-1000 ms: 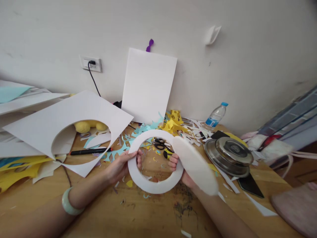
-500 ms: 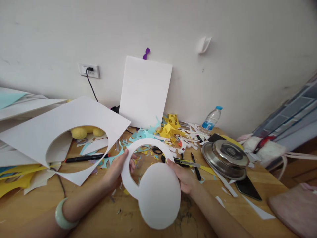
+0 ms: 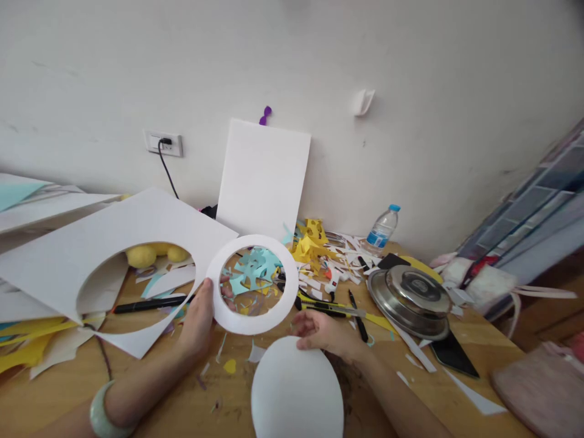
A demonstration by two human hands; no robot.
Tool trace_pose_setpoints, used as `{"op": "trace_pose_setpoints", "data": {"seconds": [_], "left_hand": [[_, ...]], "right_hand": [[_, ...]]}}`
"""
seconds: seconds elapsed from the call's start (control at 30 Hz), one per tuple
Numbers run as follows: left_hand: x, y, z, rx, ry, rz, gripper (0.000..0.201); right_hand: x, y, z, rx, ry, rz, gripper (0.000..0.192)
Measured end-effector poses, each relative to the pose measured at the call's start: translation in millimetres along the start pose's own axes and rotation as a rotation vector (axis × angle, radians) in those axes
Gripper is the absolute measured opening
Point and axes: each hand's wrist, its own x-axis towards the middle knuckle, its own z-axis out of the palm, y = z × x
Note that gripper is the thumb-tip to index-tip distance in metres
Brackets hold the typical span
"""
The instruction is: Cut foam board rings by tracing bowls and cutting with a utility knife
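Observation:
My left hand (image 3: pixel 199 319) is closed on the left side of a flat white ring (image 3: pixel 292 281), held upright, thumb in front and fingertips showing through the hole. A white disc (image 3: pixel 296 392) is pinched at its top edge by my right hand (image 3: pixel 329 336), thumb on the near face. The disc is below and to the right of the ring, apart from it, and its lower edge leaves the view. Left of my left hand leans a large white sheet (image 3: pixel 150 213) with a round hole cut out.
A utility knife (image 3: pixel 335 309), a black pen (image 3: pixel 359 316), yellow and blue scraps (image 3: pixel 258 267) and an upturned metal bowl (image 3: pixel 413 298) lie on the wooden table. Behind stand a water bottle (image 3: pixel 383 230) and a white board (image 3: pixel 264 176) against the wall. A black marker (image 3: pixel 146 304) lies at left.
The ring and disc overlapped before and are now apart. My left hand has moved left with the ring; the disc has come lower and nearer in my right hand, which has let go of the ring's edge.

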Motion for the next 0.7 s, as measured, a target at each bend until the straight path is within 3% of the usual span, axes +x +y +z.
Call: {"op": "trace_pose_setpoints", "data": {"seconds": [0.07,0.2,0.4,0.53,0.63,0.7], "left_hand": [[-0.4,-1.2,0.2,-0.059,-0.042,-0.081,0.041],[-6.5,-2.1,1.0,0.017,-0.224,-0.222,0.044],[-20.2,-3.8,4.9,0.159,-0.557,-0.323,0.048],[-24.0,-4.0,7.6,0.335,-0.729,-0.352,0.046],[-23.7,-5.3,7.4,0.39,-0.743,-0.357,0.042],[-22.6,-7.2,6.3,0.389,-0.732,-0.362,0.042]], "right_hand": [[-0.1,-1.7,0.9,-0.133,0.003,-0.019,0.035],[-3.0,-12.6,3.6,-0.306,0.22,-0.147,0.014],[5.2,-7.4,-0.7,0.07,0.534,-0.178,0.025],[7.4,-2.8,-1.4,0.151,0.476,-0.143,0.027],[7.1,-2.3,-0.1,0.157,0.48,-0.163,0.027],[7.2,-1.9,-0.8,0.179,0.561,-0.256,0.031]]}}
